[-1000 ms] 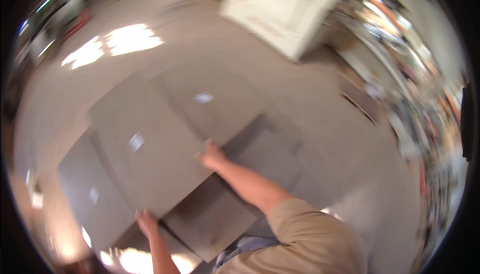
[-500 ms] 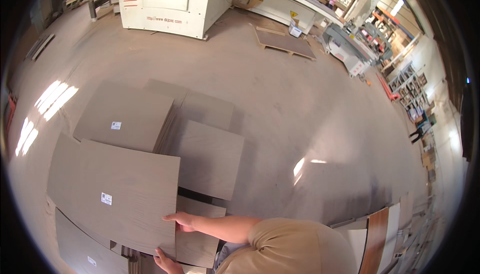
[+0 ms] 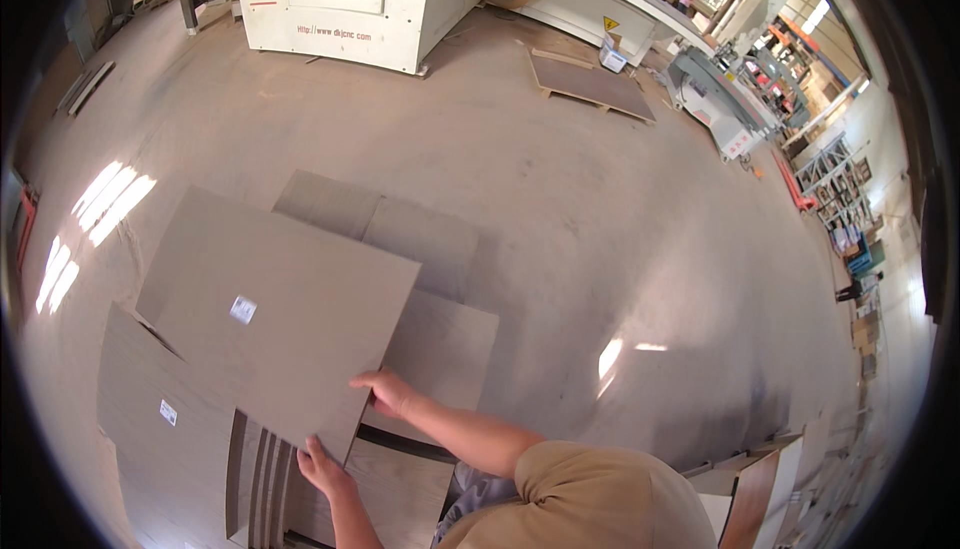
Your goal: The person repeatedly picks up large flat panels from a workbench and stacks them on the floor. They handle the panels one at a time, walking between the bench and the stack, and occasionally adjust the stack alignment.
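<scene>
A large flat grey-brown board (image 3: 290, 299) with a small white label (image 3: 243, 310) is held between my hands, slanting over the stacked boards. At its near corner, my left hand (image 3: 320, 469) grips the edge, thumb on top. My right hand (image 3: 388, 392) clasps the right-hand edge farther up, its fingers partly hidden beneath the board. Under and left of it lies another labelled board (image 3: 150, 449). Several upright board edges (image 3: 262, 474) show in the gap by my left hand. Right of the held board, part of a lower board (image 3: 450, 344) is visible.
More flat boards (image 3: 430, 239) lie beyond the held one. A white machine cabinet (image 3: 335, 9) stands at the far side, with a low pallet (image 3: 590, 87) right of it. A grey machine (image 3: 715, 99) is farther right. Panels (image 3: 755, 499) lean at the lower right.
The held board has moved away from me and slightly right, turning clockwise. Both hands moved with it, still gripping. The labelled board at left and the upright edges are now more exposed.
</scene>
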Tool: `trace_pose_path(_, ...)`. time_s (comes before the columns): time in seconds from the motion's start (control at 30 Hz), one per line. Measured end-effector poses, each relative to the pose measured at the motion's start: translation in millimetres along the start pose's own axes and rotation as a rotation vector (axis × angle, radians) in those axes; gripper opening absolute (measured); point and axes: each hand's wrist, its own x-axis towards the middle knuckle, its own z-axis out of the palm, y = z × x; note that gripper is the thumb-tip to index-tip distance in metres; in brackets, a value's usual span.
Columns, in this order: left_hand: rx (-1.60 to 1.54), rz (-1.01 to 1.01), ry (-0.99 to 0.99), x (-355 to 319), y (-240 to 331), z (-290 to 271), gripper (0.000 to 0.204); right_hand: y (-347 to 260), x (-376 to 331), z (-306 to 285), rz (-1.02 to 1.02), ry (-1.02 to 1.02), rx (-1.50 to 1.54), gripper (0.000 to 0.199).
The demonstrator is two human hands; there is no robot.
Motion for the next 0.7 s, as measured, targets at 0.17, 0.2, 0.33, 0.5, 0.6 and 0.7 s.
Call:
trace_pose_path(0.17, 0.245, 0.095, -0.024, 45.2, -33.9, 80.1, 0.025, -73.1, 39.4, -32.6, -0.037, 0.205, -0.047, 0.017)
trace_pose_path(0.2, 0.237, 0.082, 0.045, 50.3, -40.3, 96.7, 0.023, -85.7, 52.0, -31.2, -0.028, 0.286, -0.060, 0.017)
trace_pose_path(0.33, 0.450, -0.079, -0.031, 67.3, -58.6, 134.7, 0.026, -117.3, 82.6, -44.3, -0.365, 0.532, 0.025, 0.052)
trace_pose_path(0.5, 1.064, -0.055, -0.008, 68.1, -37.8, 122.1, 0.044, -112.1, 112.4, -49.8, -0.543, 0.445, -0.270, 0.067)
trace_pose_path(0.6, 1.332, 0.293, -0.062, 83.4, -19.1, 126.0, 0.052, -117.7, 138.3, -33.2, -0.594, 0.434, -0.277, 0.062)
trace_pose_path(0.7, 1.469, 0.568, -0.086, 118.6, -4.1, 142.5, 0.060, -118.6, 140.8, -15.3, -0.556, 0.275, -0.296, 0.059)
